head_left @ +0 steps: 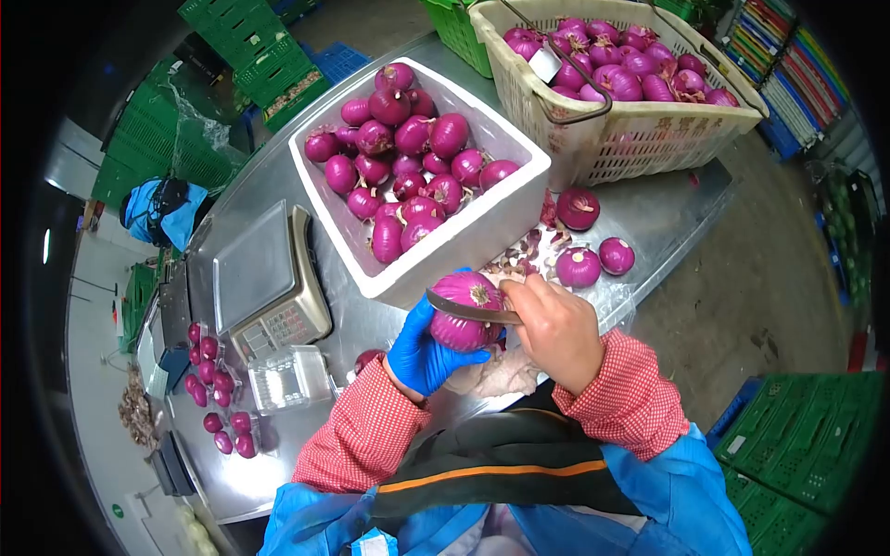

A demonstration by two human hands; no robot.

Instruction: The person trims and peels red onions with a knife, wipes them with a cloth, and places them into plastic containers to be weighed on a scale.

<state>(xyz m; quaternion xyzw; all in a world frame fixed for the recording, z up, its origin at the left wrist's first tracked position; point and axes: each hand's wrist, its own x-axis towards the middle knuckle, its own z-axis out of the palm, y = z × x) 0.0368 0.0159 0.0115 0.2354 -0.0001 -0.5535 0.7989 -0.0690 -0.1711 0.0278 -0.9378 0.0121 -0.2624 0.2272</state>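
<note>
My left hand (422,352), in a blue glove, grips a red onion (461,328) just above the steel table. My bare right hand (553,329) holds a knife (468,309); its blade lies across the onion's upper side, near the root end. Directly behind the onion stands a white foam box (519,213) full of red onions. Three loose onions (579,266) lie on the table to the right of my hands, among bits of peel.
A beige plastic basket (640,130) of red onions stands at the back right. A weighing scale (269,296) sits left of the foam box, with clear plastic trays (287,378) and several small onions (218,389) farther left. Green crates surround the steel table (667,208).
</note>
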